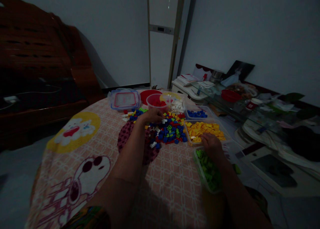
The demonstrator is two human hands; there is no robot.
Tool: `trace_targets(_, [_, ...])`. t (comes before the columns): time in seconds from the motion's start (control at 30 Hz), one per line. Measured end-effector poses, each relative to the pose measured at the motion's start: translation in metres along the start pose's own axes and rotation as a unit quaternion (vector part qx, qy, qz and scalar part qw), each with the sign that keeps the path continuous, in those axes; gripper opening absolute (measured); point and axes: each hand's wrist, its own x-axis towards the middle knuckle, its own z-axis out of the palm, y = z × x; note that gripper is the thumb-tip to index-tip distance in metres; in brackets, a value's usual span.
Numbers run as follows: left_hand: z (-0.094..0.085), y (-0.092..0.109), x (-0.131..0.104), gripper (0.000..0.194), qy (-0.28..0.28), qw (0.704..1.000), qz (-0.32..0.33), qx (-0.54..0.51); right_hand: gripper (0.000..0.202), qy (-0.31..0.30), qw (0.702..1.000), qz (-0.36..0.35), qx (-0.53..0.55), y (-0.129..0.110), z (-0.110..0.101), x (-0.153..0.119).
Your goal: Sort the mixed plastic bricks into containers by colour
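**Left hand [153, 116] and right hand [211, 144] reaching among toy bricks**

A patterned cloth is covering the round tabletop [175, 179]; a wooden bench [37, 52] is standing at left. Mixed bricks [172, 130] are lying in a central pile, yellow bricks [202, 128] filling a box at right. The left hand is curling over the pile, the right hovering at the yellow bricks' near edge; finger closure and grip are remaining indiscernible. Both forearms are slanting inward, palms facing down.
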Motion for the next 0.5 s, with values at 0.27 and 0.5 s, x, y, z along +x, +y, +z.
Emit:
trace_targets(0.27, [0.024,0.006,0.013,0.008,0.089,0.964,-0.040,-0.246,0.036,-0.002,1.000,-0.011,0.002,0.000,-0.002,0.000])
trace_targets(0.5, [0.067,0.019,0.041,0.037,0.214,0.871,0.047,-0.439,0.035,0.003,1.000,-0.019,-0.011,0.002,-0.001,0.001])
